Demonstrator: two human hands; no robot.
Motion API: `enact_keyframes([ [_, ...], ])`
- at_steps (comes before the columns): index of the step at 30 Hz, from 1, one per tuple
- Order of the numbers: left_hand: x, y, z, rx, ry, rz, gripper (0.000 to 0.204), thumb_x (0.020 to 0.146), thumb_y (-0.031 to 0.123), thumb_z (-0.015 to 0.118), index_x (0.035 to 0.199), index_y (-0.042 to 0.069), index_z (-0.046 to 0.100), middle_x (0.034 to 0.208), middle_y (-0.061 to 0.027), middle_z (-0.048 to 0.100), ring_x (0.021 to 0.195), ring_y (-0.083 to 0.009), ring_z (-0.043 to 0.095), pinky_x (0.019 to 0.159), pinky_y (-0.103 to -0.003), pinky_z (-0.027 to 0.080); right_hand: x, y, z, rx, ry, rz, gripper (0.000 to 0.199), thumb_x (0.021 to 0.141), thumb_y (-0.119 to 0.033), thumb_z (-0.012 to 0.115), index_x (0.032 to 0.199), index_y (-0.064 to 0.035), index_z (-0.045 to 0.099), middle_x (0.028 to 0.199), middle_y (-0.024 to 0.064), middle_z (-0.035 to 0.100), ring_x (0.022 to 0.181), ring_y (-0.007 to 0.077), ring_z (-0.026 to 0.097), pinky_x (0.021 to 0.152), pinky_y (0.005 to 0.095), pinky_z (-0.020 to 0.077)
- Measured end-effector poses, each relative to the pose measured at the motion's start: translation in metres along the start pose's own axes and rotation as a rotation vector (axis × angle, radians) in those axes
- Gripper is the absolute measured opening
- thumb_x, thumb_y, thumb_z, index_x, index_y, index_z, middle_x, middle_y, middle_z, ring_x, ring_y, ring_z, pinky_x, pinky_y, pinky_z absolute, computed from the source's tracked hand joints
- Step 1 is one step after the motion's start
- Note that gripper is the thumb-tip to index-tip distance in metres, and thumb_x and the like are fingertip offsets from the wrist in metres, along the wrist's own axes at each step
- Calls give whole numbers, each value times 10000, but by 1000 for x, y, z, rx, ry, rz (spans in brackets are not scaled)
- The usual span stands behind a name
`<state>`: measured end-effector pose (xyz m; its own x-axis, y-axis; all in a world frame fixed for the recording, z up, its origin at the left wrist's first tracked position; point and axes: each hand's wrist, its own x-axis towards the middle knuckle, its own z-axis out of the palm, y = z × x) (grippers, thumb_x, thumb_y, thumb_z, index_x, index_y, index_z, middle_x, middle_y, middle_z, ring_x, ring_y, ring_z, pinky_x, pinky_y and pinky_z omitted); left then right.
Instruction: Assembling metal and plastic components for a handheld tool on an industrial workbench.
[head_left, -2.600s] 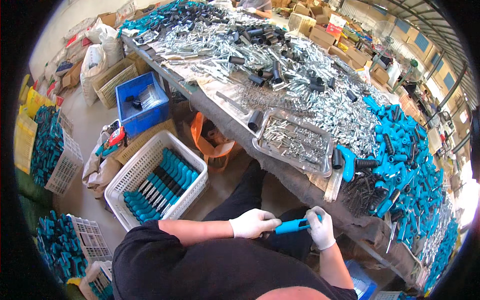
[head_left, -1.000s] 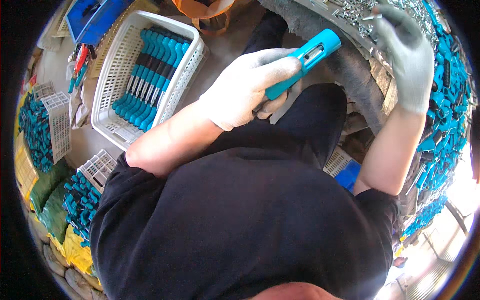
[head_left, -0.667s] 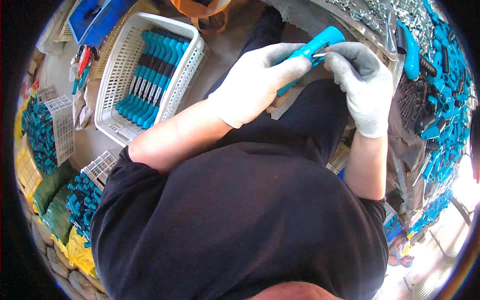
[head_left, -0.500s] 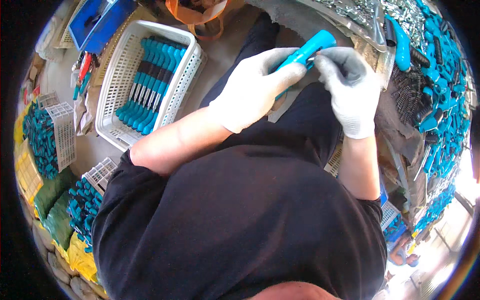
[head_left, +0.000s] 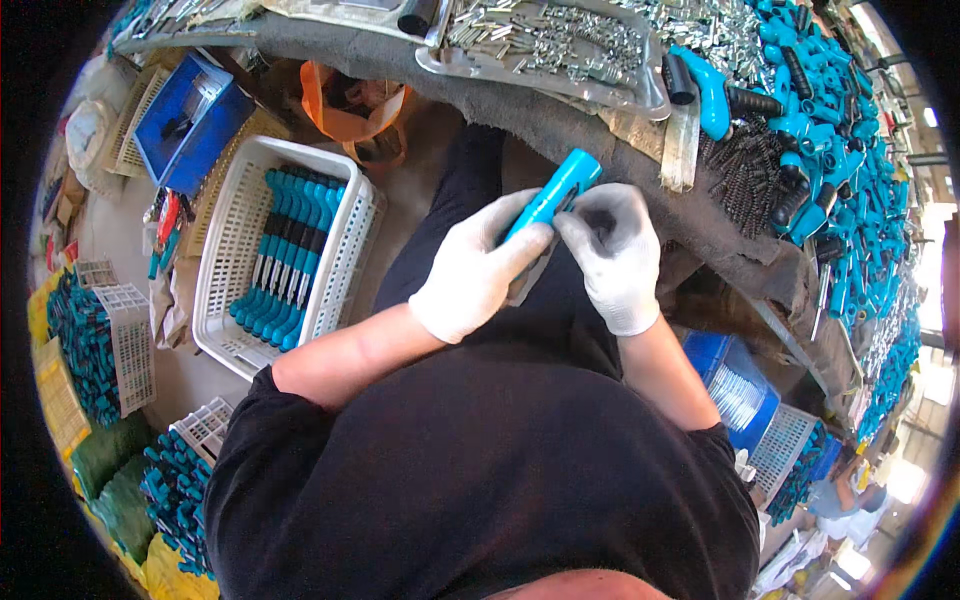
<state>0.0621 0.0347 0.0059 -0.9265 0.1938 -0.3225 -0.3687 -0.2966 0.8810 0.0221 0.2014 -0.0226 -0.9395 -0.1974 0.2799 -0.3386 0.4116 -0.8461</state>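
Observation:
My left hand [head_left: 468, 268], in a white glove, is closed round a turquoise tubular plastic handle [head_left: 566, 184]. The tube tilts up and to the right, and a dark slot shows in its side. My gloved right hand [head_left: 618, 262] is bent close beside that slot, with thumb and fingers drawn together. Whatever they pinch, if anything, is hidden behind the grey fingertips. To the left stands a white perforated basket [head_left: 225, 245] with a row of turquoise, black and silver cranked tools [head_left: 290, 250] in it.
Ahead, a cloth-covered bench [head_left: 560, 125] bears a clear tray [head_left: 655, 105] of small metal pins. Black springs [head_left: 745, 175] and heaped turquoise handles [head_left: 825, 160] lie at right. A blue bin [head_left: 190, 120] and orange bag [head_left: 350, 122] sit beyond the basket. Another person [head_left: 850, 500] is at far right.
The view has shifted, showing more of the bench. My right hand has its fingertips at the tube's slot; before, they pinched a small metal piece there. The left hand keeps hold of the handle.

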Motion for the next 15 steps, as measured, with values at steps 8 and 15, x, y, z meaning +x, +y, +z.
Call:
enact_keyframes([
  [8,-1,-9,0,29,-68,-15,438,951,223,536,1335,26,460,801,7,531,530,-46,448,453,-201,356,0,-8,-10,660,-183,304,753,785,-41,739,1409,-70,319,1153,153,594,1080,225,584,939,354,487],
  [15,3,-11,-12,83,-129,-124,365,958,326,517,1147,14,534,787,-26,559,488,-62,438,427,-205,326,-4,-8,-3,689,-93,238,684,794,-7,721,1341,-39,311,1141,194,570,1057,269,608,928,395,504],
])
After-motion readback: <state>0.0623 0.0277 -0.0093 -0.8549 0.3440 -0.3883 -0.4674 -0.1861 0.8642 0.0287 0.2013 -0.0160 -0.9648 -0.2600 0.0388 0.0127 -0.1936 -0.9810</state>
